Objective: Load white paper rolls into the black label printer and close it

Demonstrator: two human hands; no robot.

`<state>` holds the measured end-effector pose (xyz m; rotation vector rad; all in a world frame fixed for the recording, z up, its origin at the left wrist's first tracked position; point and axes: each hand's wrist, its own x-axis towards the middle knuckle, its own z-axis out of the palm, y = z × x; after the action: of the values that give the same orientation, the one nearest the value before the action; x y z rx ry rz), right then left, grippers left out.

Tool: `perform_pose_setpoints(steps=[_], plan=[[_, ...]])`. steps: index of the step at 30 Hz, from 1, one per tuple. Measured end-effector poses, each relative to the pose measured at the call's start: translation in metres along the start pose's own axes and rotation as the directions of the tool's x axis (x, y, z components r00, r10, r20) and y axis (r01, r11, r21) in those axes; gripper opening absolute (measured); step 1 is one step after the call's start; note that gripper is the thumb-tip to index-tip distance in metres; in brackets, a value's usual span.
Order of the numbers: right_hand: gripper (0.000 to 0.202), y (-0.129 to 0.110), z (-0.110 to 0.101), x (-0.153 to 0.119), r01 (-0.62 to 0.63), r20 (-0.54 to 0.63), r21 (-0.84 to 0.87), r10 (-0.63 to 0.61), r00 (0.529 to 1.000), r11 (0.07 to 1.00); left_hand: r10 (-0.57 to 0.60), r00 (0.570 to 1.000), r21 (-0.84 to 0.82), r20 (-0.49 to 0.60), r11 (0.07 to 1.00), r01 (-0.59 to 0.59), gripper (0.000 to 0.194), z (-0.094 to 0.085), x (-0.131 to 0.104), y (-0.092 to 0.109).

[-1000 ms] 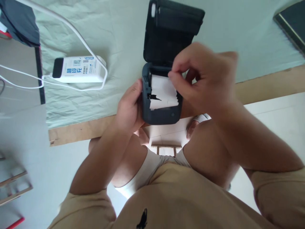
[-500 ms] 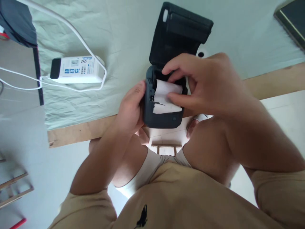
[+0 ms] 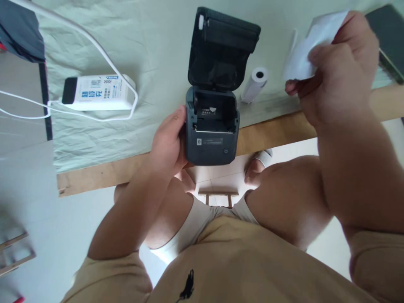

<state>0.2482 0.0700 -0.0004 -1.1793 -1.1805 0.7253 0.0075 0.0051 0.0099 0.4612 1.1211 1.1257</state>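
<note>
A dark grey printer (image 3: 212, 147) with its black lid (image 3: 221, 50) raised is gripped at its left side by my left hand (image 3: 168, 141). Its compartment holds no roll; a small white scrap shows inside. My right hand (image 3: 339, 75) is off to the right above the cloth, pinching a piece of white paper (image 3: 318, 35) that is blurred at its lower end. Between the printer and my right hand, a white paper roll (image 3: 254, 86) rests on the cloth.
On the green cloth (image 3: 158, 38) at the left lies a white power bank (image 3: 101, 92) with a white cable (image 3: 85, 31) looped over it. A dark book-like object (image 3: 389, 38) sits at the far right. The wooden table edge (image 3: 104, 172) runs in front.
My right hand has moved away from the printer to the right, taking the white paper out of the compartment. The paper roll has come into full view. The printer has shifted slightly left.
</note>
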Motion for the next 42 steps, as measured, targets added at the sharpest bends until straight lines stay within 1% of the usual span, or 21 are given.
perform_pose_setpoints(steps=[3,7,10,13,14,16,19,20,21,22,24,25,26,28,29,31,33,36,37,39,42], plan=[[0.036,0.015,-0.008,0.002,-0.004,-0.008,-0.095,0.003,1.0,0.996,0.017,1.0,0.009,-0.003,1.0,-0.017,0.043,-0.002,0.002,-0.002],[0.025,0.017,-0.014,0.001,0.038,0.079,-0.192,-0.023,0.997,0.981,0.011,1.0,0.01,-0.01,1.0,-0.011,0.041,-0.002,0.002,-0.003],[0.029,0.014,-0.02,0.001,0.124,0.14,-0.288,-0.087,0.986,0.949,0.014,1.0,0.004,0.002,1.0,-0.014,0.043,-0.002,0.002,-0.002],[0.027,0.015,-0.027,0.005,0.243,0.188,-0.422,-0.178,0.966,0.873,0.001,1.0,0.006,0.011,1.0,-0.001,0.045,-0.002,0.002,-0.001],[0.027,0.017,-0.029,0.008,0.263,0.203,-0.471,-0.187,0.961,0.842,-0.004,1.0,0.005,0.01,1.0,0.004,0.045,-0.002,0.002,0.0],[0.033,0.021,-0.032,0.012,0.252,0.181,-0.577,-0.179,0.967,0.777,-0.009,1.0,-0.002,0.009,1.0,0.009,0.043,-0.001,0.001,0.0],[0.047,0.023,-0.034,0.016,0.145,0.122,-0.715,-0.081,0.989,0.684,0.004,1.0,-0.015,0.009,1.0,-0.004,0.045,-0.001,0.0,0.0],[0.049,0.021,-0.034,0.015,0.148,0.122,-0.734,-0.086,0.989,0.663,0.001,1.0,-0.018,0.008,1.0,-0.001,0.046,-0.001,0.0,0.0],[0.048,0.017,-0.032,0.012,0.196,0.142,-0.735,-0.135,0.981,0.65,-0.011,1.0,-0.018,0.013,1.0,0.012,0.047,-0.001,-0.001,0.001],[0.046,0.011,-0.03,0.008,0.282,0.179,-0.714,-0.223,0.958,0.641,-0.023,1.0,-0.018,0.015,1.0,0.023,0.049,-0.001,-0.002,0.001],[0.041,-0.002,-0.024,-0.004,0.485,0.248,-0.616,-0.431,0.868,0.621,-0.042,0.999,-0.016,0.02,0.999,0.042,0.052,-0.001,-0.003,0.002],[0.041,-0.009,-0.019,-0.011,0.543,0.273,-0.563,-0.479,0.834,0.623,-0.047,0.999,-0.015,0.026,0.999,0.048,0.053,-0.001,-0.003,0.002],[0.041,-0.014,-0.013,-0.017,0.572,0.304,-0.522,-0.489,0.818,0.633,-0.042,0.999,-0.013,0.032,0.999,0.043,0.054,0.0,-0.003,0.002],[0.043,-0.018,-0.002,-0.028,0.585,0.389,-0.498,-0.438,0.81,0.64,-0.015,0.999,-0.009,0.033,1.0,0.016,0.051,-0.001,-0.002,0.002],[0.046,-0.016,0.004,-0.031,0.591,0.423,-0.497,-0.418,0.804,0.635,-0.005,0.999,-0.005,0.034,1.0,0.006,0.048,-0.001,-0.001,0.001],[0.053,-0.009,0.013,-0.034,0.577,0.466,-0.513,-0.358,0.809,0.635,0.017,1.0,0.0,0.02,1.0,-0.017,0.043,-0.002,0.0,-0.001],[0.055,0.001,0.019,-0.033,0.524,0.474,-0.548,-0.274,0.837,0.652,0.018,1.0,0.002,0.007,1.0,-0.018,0.04,-0.002,0.002,-0.002],[0.046,0.009,0.023,-0.031,0.432,0.435,-0.63,-0.168,0.885,0.645,0.023,1.0,-0.001,0.012,1.0,-0.023,0.04,-0.003,0.002,-0.002],[0.044,0.01,0.023,-0.031,0.416,0.425,-0.65,-0.15,0.893,0.636,0.023,1.0,-0.001,0.014,1.0,-0.023,0.04,-0.002,0.002,-0.002],[0.043,0.008,0.022,-0.032,0.418,0.431,-0.661,-0.141,0.891,0.623,0.025,1.0,-0.003,0.005,1.0,-0.025,0.041,-0.002,0.002,-0.001],[0.05,0.005,0.018,-0.033,0.47,0.476,-0.636,-0.168,0.863,0.612,0.04,0.999,-0.001,0.001,0.999,-0.04,0.043,-0.003,0.001,-0.002]])
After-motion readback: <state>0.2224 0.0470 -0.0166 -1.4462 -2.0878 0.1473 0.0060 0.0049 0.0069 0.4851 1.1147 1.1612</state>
